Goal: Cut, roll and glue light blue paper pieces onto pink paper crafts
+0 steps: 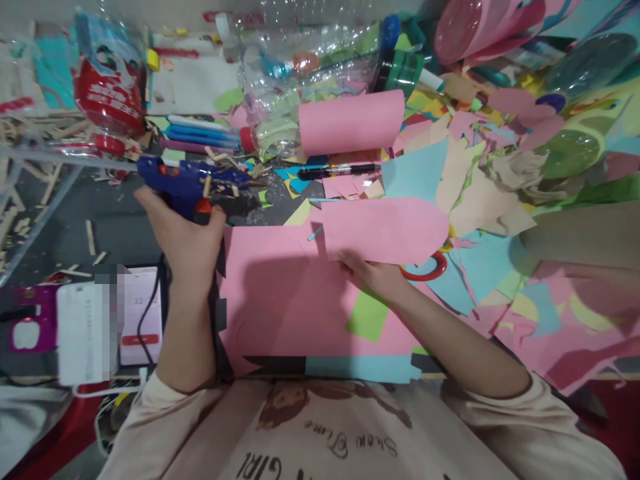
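My left hand (181,230) is closed around the handle of a blue hot glue gun (187,177), whose nozzle points right. Part of the handle is hidden by the hand. In my right hand (367,272) is a pink paper piece (385,230) with a rounded right end, pinched at its lower left edge. Beneath it lies a large pink paper sheet (280,293), with a small green paper piece (369,315) on top. Red-handled scissors (434,268) show partly from under the held piece.
Behind are a rolled pink paper tube (353,122), clear plastic bottles (310,60) and a red-labelled bottle (110,87). A black pen (340,171) lies near the glue gun. Paper scraps (480,180) cover the right side. Phones (141,313) rest at the left front.
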### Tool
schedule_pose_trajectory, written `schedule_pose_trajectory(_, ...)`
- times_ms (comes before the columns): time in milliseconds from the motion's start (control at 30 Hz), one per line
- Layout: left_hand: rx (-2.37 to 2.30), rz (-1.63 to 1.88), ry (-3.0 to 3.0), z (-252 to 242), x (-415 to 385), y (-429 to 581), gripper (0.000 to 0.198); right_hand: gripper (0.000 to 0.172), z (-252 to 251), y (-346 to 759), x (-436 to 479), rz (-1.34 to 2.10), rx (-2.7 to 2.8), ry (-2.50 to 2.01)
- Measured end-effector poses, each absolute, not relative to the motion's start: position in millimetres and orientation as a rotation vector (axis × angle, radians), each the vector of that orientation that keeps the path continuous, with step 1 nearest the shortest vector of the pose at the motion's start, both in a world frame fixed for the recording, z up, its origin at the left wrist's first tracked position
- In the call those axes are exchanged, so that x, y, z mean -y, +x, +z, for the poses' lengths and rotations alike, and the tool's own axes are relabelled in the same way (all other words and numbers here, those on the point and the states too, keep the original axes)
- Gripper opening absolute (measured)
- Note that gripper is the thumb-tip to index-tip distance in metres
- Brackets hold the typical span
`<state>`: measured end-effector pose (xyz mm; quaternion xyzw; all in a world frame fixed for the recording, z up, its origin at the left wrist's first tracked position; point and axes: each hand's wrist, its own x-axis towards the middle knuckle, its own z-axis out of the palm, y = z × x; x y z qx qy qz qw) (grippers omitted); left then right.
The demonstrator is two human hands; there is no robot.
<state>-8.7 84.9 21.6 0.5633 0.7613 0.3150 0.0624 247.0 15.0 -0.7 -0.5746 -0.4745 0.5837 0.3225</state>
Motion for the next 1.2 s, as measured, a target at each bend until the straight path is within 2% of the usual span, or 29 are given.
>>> schedule_pose_trajectory(133,-2.413,0.794,1.561,31.3,-93.9,-28.9,0.047,0.039,2.2,246.6,-16.0,1.534,1.226,-1.488)
schedule_pose_trajectory(333,-2.452,0.450,1.402,31.6,-95.8,-44.3,0.053,0.041,-3.2,245.0,-15.9,1.514,1.071,-1.454)
schedule_pose_trajectory(467,-2.532,0.529,1.667,40.5,-88.7,-37.1,0.045,0.040,-8.3,242.1,-16.1,1.441,0.937,-1.382)
schedule_pose_trajectory(567,-2.272,0.654,1.970,40.6,-80.0,-13.4,0.033,0.047,-12.1,241.1,-16.5,1.420,0.876,-1.311)
schedule_pose_trajectory(733,-1.603,0.347,2.229,22.1,-68.6,51.0,0.019,0.049,-17.6,244.3,-15.9,1.435,0.886,-1.308)
schedule_pose_trajectory(933,-1.471,0.067,2.267,21.9,-76.2,87.4,0.012,0.038,-15.0,243.8,-17.9,1.469,0.781,-1.198)
schedule_pose_trajectory(1067,-1.442,0.418,2.057,19.4,-81.3,77.9,0.008,0.033,-15.3,243.2,-20.4,1.476,0.716,-1.142)
schedule_pose_trajectory(1200,-1.241,0.866,1.460,8.1,-80.0,68.8,0.016,0.034,-16.1,243.5,-21.2,1.457,0.724,-1.158)
